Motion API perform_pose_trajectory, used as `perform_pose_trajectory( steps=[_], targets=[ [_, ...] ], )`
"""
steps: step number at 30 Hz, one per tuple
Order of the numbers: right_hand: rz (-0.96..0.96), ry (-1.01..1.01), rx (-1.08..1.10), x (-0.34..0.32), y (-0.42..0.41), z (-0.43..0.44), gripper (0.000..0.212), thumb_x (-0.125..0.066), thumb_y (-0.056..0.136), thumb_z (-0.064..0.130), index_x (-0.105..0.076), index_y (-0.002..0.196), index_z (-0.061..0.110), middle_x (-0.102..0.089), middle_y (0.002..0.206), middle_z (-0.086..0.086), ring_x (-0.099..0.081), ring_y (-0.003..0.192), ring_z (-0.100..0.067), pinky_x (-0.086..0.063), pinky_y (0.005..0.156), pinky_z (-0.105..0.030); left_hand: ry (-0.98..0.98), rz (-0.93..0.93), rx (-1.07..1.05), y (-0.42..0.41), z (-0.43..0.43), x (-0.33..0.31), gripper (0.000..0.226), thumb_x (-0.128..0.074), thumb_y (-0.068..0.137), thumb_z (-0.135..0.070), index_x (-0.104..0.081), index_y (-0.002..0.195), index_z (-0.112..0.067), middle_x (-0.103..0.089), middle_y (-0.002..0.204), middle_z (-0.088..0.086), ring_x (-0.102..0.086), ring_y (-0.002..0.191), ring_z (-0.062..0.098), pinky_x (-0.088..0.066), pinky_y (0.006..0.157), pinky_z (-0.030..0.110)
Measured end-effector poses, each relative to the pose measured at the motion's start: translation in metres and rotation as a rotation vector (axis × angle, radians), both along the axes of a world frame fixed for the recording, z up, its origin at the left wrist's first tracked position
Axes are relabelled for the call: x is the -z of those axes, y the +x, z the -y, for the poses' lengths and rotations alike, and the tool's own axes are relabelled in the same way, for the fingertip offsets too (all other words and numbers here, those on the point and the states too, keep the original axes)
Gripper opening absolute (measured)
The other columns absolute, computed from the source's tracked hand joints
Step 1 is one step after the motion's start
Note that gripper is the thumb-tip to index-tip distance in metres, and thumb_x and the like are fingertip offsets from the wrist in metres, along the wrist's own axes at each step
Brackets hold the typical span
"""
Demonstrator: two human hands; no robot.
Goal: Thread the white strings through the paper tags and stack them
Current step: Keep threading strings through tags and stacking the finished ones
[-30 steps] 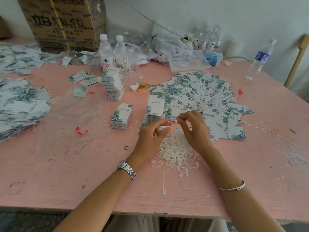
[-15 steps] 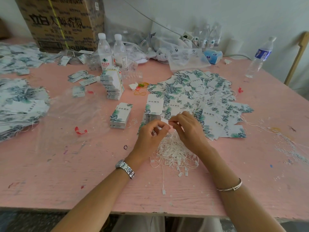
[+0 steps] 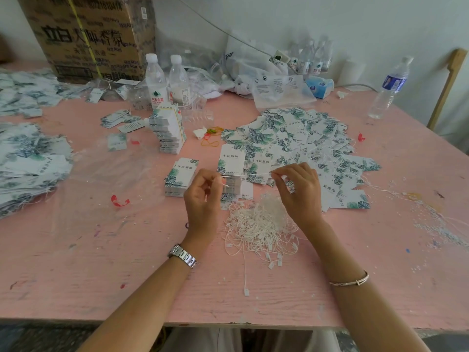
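Observation:
My left hand (image 3: 203,196) and my right hand (image 3: 298,191) each pinch one end of a single white string (image 3: 245,175), stretched taut and level between them above the table. Below my hands lies a tangled heap of white strings (image 3: 258,224) with small plastic ends. A neat stack of leaf-printed paper tags (image 3: 231,158) stands just behind the string, another stack (image 3: 179,177) to its left. A wide spread of loose tags (image 3: 299,138) with strings on them covers the table behind my right hand.
A taller tag pile (image 3: 168,130) and two water bottles (image 3: 166,83) stand further back, with a cardboard box (image 3: 86,36) at the far left. More tags (image 3: 28,163) lie heaped on the left. A lone bottle (image 3: 389,87) stands at the right. Red scraps (image 3: 119,200) dot the pink table (image 3: 101,262).
My hands were close together over the string heap; they have drawn apart sideways, pulling one string out straight between them.

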State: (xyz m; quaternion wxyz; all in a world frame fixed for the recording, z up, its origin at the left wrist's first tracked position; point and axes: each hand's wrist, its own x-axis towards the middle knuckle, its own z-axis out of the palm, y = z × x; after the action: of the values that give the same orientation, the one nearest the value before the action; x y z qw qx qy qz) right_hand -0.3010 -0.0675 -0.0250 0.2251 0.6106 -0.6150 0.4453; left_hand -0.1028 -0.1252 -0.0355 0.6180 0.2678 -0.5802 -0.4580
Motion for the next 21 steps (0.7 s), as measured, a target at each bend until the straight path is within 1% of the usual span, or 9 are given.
perform_pose_trajectory(
  steps=[2, 5, 7, 9, 11, 13, 16, 19, 21],
  targets=[
    [0.036, -0.012, 0.026, -0.001, 0.002, 0.0, 0.003, -0.075, 0.087, 0.008, -0.075, 0.087, 0.006, -0.072, 0.088, -0.006, -0.061, 0.082, -0.029, -0.046, 0.071, -0.043, -0.007, -0.005, -0.015, 0.0, 0.0, 0.0, 0.019, -0.055, 0.09, -0.03, -0.057, 0.08, -0.013, -0.051, 0.065, -0.014, -0.04, 0.061, 0.004, -0.035, 0.057, 0.018],
    [0.096, -0.035, 0.008, -0.001, 0.004, -0.002, 0.01, -0.068, 0.089, 0.015, -0.073, 0.084, 0.008, -0.07, 0.089, -0.003, -0.06, 0.083, -0.026, -0.042, 0.074, -0.043, 0.009, -0.003, 0.017, 0.0, 0.0, 0.001, 0.018, -0.054, 0.09, -0.031, -0.056, 0.081, -0.015, -0.05, 0.064, -0.014, -0.039, 0.059, 0.003, -0.035, 0.056, 0.016],
    [0.141, 0.008, -0.037, -0.001, 0.003, -0.003, 0.02, -0.061, 0.091, 0.024, -0.073, 0.081, 0.011, -0.07, 0.083, 0.002, -0.059, 0.079, -0.023, -0.038, 0.077, -0.043, 0.03, -0.008, 0.036, -0.001, 0.0, 0.001, 0.02, -0.054, 0.089, -0.032, -0.056, 0.081, -0.015, -0.051, 0.064, -0.013, -0.039, 0.059, 0.003, -0.034, 0.055, 0.016],
    [0.146, 0.092, -0.068, -0.001, 0.003, -0.004, 0.025, -0.059, 0.091, 0.029, -0.075, 0.081, 0.014, -0.07, 0.085, 0.005, -0.058, 0.083, -0.021, -0.033, 0.08, -0.041, 0.042, -0.017, 0.05, -0.001, 0.0, 0.0, 0.021, -0.054, 0.088, -0.033, -0.056, 0.08, -0.014, -0.052, 0.066, -0.011, -0.04, 0.059, 0.005, -0.035, 0.056, 0.018],
    [0.122, 0.153, -0.079, 0.001, 0.005, -0.003, 0.019, -0.065, 0.09, 0.028, -0.079, 0.086, 0.017, -0.07, 0.095, 0.005, -0.056, 0.09, -0.02, -0.029, 0.082, -0.041, 0.04, -0.014, 0.068, -0.002, -0.001, 0.0, 0.021, -0.054, 0.088, -0.033, -0.056, 0.08, -0.013, -0.051, 0.067, -0.007, -0.039, 0.059, 0.006, -0.035, 0.056, 0.02],
    [0.112, 0.175, -0.114, 0.001, 0.007, -0.003, 0.008, -0.074, 0.088, 0.024, -0.081, 0.091, 0.022, -0.068, 0.103, 0.005, -0.053, 0.094, -0.015, -0.028, 0.084, -0.041, 0.027, 0.021, 0.094, -0.004, -0.003, 0.001, 0.019, -0.055, 0.088, -0.033, -0.057, 0.08, -0.015, -0.05, 0.067, -0.009, -0.039, 0.06, 0.005, -0.035, 0.057, 0.02],
    [0.145, 0.153, -0.158, 0.001, 0.01, -0.003, 0.006, -0.08, 0.083, 0.02, -0.081, 0.089, 0.022, -0.067, 0.104, 0.005, -0.05, 0.096, -0.009, -0.028, 0.085, -0.042, 0.015, 0.099, 0.127, -0.005, -0.004, 0.002, 0.019, -0.055, 0.088, -0.035, -0.058, 0.082, -0.017, -0.052, 0.066, -0.014, -0.04, 0.06, 0.005, -0.036, 0.058, 0.02],
    [0.258, 0.094, -0.142, -0.002, 0.013, -0.003, 0.004, -0.081, 0.082, 0.019, -0.078, 0.083, 0.015, -0.066, 0.1, 0.001, -0.056, 0.097, -0.019, -0.029, 0.089, -0.043, 0.008, 0.117, 0.133, -0.005, -0.005, 0.002, 0.022, -0.056, 0.088, -0.035, -0.059, 0.082, -0.015, -0.053, 0.066, -0.015, -0.041, 0.06, 0.005, -0.036, 0.059, 0.021],
    [0.353, 0.043, -0.122, -0.005, 0.013, -0.005, 0.013, -0.075, 0.086, 0.024, -0.075, 0.082, 0.012, -0.066, 0.098, -0.002, -0.057, 0.1, -0.024, -0.033, 0.093, -0.046, 0.004, 0.106, 0.117, -0.004, -0.006, 0.001, 0.021, -0.055, 0.088, -0.033, -0.058, 0.082, -0.013, -0.053, 0.068, -0.013, -0.041, 0.061, 0.006, -0.037, 0.059, 0.02]
  ],
)
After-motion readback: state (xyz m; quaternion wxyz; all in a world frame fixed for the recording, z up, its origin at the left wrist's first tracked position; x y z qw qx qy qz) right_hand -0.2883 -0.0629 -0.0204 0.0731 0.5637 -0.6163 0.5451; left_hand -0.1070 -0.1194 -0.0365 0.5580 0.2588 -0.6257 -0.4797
